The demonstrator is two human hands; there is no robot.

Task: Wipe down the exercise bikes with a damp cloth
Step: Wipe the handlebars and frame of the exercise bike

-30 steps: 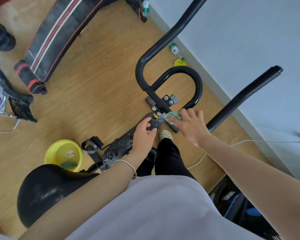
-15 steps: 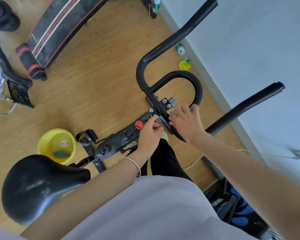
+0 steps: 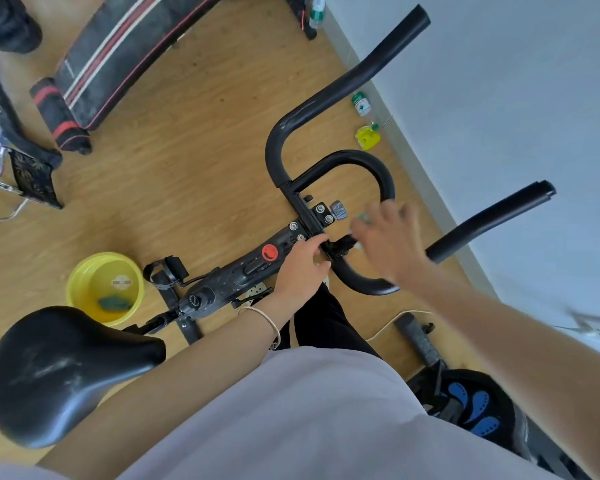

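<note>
Left hand [image 3: 300,268] grips the frame [image 3: 231,276] just behind the handlebar [image 3: 361,157]; right hand [image 3: 392,240], blurred, lies over the cloth [image 3: 362,216] at the handlebar, grip indeterminate.

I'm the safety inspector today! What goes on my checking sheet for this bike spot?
Surface: wooden floor, no spills seen.
Job's things: bike frame, handlebar and smudged saddle; pale cloth mostly hidden under the right hand; yellow basin on the floor, with a green lump inside.
Clutter: small bottle and yellow object on the floor by the wall.
Grips: left hand holds the frame; right hand is blurred, with its fingers spread over the cloth.
Cables: white cable on the floor, passing behind the right arm.
Surroundings: sit-up bench, white wall, machine with blue pads.
</note>
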